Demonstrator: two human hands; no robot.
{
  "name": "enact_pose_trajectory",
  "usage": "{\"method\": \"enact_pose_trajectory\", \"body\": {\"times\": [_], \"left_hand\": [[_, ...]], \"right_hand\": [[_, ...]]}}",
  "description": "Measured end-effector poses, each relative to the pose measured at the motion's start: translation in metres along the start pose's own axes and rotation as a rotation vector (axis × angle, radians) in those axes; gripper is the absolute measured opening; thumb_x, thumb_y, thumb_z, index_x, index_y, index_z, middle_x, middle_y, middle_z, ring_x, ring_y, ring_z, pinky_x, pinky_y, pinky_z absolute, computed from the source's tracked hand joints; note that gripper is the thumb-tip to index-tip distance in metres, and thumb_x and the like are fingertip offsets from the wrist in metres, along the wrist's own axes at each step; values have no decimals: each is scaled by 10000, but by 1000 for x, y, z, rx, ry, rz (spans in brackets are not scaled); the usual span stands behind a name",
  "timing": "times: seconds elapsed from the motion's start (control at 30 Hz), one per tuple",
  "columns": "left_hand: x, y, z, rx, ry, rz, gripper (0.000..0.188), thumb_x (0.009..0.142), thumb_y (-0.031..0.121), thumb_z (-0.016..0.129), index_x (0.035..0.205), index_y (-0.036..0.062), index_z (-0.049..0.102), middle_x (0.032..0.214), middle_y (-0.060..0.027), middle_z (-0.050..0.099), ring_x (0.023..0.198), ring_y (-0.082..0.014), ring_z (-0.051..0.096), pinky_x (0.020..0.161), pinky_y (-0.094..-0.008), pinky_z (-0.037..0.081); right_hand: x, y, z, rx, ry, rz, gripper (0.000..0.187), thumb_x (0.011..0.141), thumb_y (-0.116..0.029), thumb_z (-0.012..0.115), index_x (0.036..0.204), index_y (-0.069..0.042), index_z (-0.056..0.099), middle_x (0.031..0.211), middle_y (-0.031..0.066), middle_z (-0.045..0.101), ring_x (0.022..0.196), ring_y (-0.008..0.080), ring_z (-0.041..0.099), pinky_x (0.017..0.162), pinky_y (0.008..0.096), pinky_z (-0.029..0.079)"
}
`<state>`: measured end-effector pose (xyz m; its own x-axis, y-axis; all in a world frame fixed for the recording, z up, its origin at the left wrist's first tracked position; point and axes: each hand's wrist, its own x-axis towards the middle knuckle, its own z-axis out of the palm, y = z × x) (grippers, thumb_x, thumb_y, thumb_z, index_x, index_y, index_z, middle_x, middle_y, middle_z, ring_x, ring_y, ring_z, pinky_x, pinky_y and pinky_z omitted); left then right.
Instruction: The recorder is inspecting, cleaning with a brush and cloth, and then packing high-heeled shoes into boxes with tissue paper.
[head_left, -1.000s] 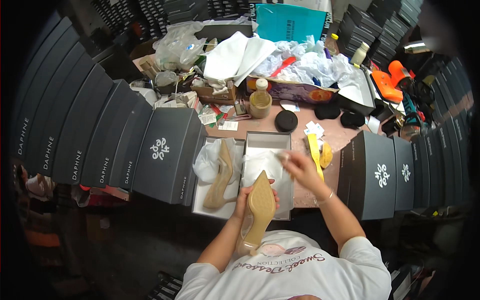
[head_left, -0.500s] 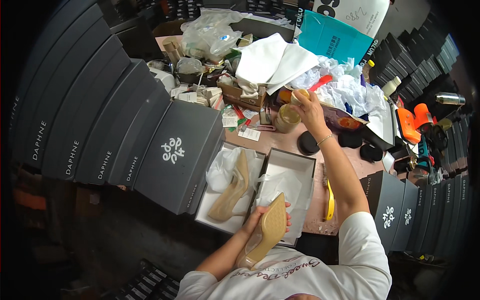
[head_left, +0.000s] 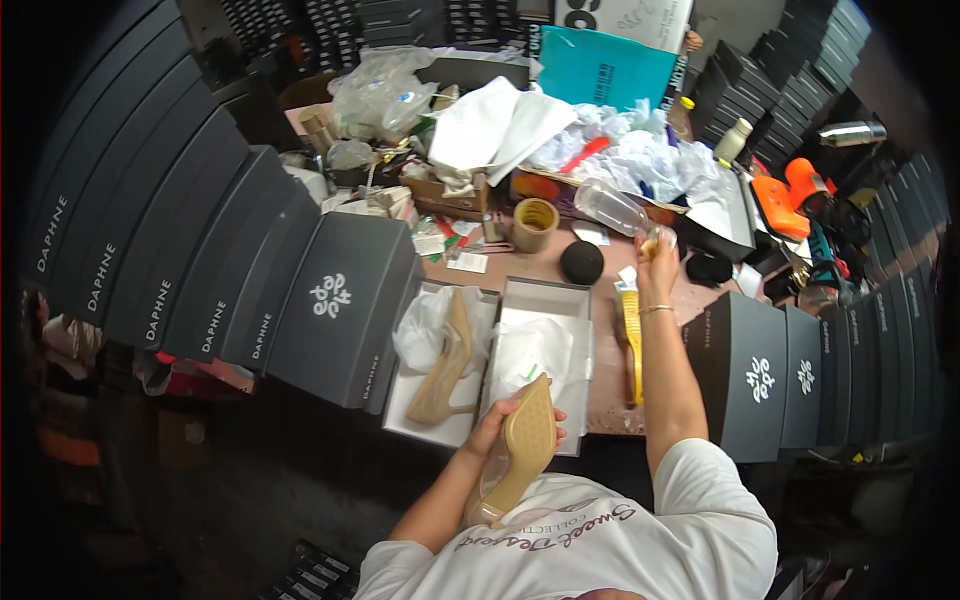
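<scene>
My left hand (head_left: pixel 487 428) is closed around a beige high-heeled shoe (head_left: pixel 530 432), its patterned sole turned up, near my shirt. Farther out on the right, my right hand (head_left: pixel 656 268) grips the neck end of a clear plastic bottle (head_left: pixel 608 206), which tilts with its base toward the far left. Whatever liquid it holds is hard to make out. A matching beige shoe (head_left: pixel 445 370) lies with white tissue in an open shoe box (head_left: pixel 425 433). Beside that, a second white-lined tray (head_left: pixel 545 292) contains white paper. A brown tape roll (head_left: pixel 535 225) stands beyond them.
Dark shoe boxes (head_left: pixel 340 310) are stacked along the left, more boxes (head_left: pixel 745 380) on the right. A yellow-handled tool (head_left: pixel 631 340) and a round black pad (head_left: pixel 581 262) lie on the pink table (head_left: pixel 610 412). Crumpled paper (head_left: pixel 640 145) fills the back.
My right hand has lifted the bottle out of the tape roll and carried it to the right, tipping it over. My left hand still holds the shoe; the view has shifted a little.
</scene>
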<state>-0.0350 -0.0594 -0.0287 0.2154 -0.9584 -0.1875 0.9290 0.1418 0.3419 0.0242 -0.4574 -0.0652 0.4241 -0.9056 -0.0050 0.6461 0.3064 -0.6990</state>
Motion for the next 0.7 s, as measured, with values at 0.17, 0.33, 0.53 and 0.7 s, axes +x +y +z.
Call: {"method": "enact_pose_trajectory", "body": {"times": [0.17, 0.33, 0.53, 0.7], "left_hand": [[2, -1, 2, 180, 19, -13, 649, 912, 370, 367, 1464, 53, 242, 1236, -257, 509, 1039, -371, 602, 876, -456, 514], [-5, -3, 11, 193, -1, -18, 722, 921, 474, 428, 1479, 60, 229, 1212, -259, 522, 1038, -383, 612, 870, -451, 524], [-8, 1, -1, 91, -16, 59, 762, 936, 554, 421, 1488, 77, 201, 1222, -248, 519, 1051, -384, 604, 867, -450, 525], [-6, 7, 2, 29, 8, 77, 726, 941, 564, 410, 1480, 116, 224, 1217, -231, 515, 1037, -374, 606, 857, -443, 527]], "right_hand": [[-25, 32, -69, 434, 383, 291, 265, 943, -192, 594, 1084, 15, 510, 1023, 117, 593, 905, 253, 619, 838, 401, 575], [-34, 44, -59, 480, 331, 311, 278, 954, -197, 575, 1116, 21, 515, 1095, 137, 600, 954, 266, 619, 856, 401, 572], [-29, 11, 33, -195, -33, -129, 284, 927, -106, 606, 1188, -4, 555, 1071, 96, 609, 917, 205, 633, 775, 340, 568], [-20, 21, 106, -1123, -558, -897, 427, 847, -66, 662, 1264, -62, 569, 1139, 184, 582, 1035, 314, 603, 858, 360, 492]]}}
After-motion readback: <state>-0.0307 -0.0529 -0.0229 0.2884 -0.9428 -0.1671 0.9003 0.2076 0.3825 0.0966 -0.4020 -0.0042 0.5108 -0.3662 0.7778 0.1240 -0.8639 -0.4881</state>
